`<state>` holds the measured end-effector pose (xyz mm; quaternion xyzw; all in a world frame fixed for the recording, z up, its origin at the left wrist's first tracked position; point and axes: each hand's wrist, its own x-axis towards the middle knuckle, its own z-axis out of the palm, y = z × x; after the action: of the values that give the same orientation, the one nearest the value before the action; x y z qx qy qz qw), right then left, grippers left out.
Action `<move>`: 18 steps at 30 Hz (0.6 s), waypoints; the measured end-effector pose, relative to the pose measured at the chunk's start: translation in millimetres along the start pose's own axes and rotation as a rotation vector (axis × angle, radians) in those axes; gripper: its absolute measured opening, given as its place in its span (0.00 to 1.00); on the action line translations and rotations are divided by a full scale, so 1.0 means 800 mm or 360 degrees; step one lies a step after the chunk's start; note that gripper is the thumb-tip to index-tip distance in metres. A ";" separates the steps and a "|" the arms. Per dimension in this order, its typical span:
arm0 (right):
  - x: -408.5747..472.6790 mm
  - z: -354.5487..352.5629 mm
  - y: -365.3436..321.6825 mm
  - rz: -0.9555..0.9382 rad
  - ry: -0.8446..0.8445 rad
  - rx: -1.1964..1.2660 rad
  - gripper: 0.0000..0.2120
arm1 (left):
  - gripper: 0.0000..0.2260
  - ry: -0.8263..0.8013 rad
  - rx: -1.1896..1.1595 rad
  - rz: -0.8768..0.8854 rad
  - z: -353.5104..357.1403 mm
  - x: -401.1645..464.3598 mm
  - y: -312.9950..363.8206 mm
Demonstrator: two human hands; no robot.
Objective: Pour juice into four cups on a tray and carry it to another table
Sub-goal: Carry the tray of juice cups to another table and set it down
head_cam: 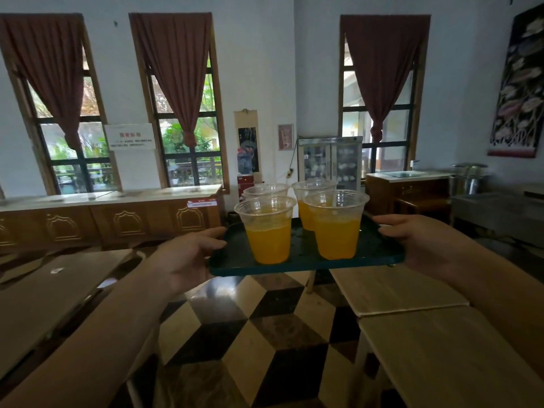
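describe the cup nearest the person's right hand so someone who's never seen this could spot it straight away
Find the dark green tray held in the air over the patterned floor, gripped by the left hand and right hand. Four clear plastic cups of orange juice stand on it in two rows. The one meant is the front right cup: it stands in the near row, closest to the right hand's fingers.
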<state>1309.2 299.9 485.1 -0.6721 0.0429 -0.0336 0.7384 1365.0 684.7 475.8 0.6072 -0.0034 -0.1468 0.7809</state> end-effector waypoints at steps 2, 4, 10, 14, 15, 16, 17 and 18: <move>0.042 0.009 0.002 -0.0012 0.0027 -0.0039 0.15 | 0.26 -0.0032 -0.0008 -0.0016 -0.011 0.047 0.011; 0.086 0.022 0.002 -0.0015 0.0061 -0.0068 0.14 | 0.26 -0.0047 -0.0017 -0.0009 -0.026 0.095 0.023; 0.229 0.074 -0.006 -0.0017 0.0135 -0.0095 0.15 | 0.18 -0.0104 0.0070 0.0046 -0.078 0.241 0.074; 0.323 0.103 -0.009 -0.0029 0.0161 -0.0057 0.14 | 0.18 -0.0117 0.0047 0.0056 -0.106 0.334 0.112; 0.343 0.109 -0.009 -0.0026 0.0152 -0.0051 0.14 | 0.17 -0.0134 0.0042 0.0063 -0.112 0.355 0.120; 0.362 0.115 -0.008 -0.0021 0.0142 -0.0046 0.14 | 0.16 -0.0158 0.0044 0.0071 -0.118 0.375 0.127; 0.381 0.119 -0.007 -0.0016 0.0135 -0.0044 0.14 | 0.15 -0.0177 0.0046 0.0081 -0.124 0.394 0.132; 0.400 0.124 -0.006 -0.0013 0.0129 -0.0049 0.14 | 0.15 -0.0186 0.0044 0.0088 -0.129 0.413 0.136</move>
<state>1637.7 363.0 493.1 -0.6816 0.0705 -0.0631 0.7256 1724.6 729.5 495.1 0.6080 -0.0677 -0.1602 0.7747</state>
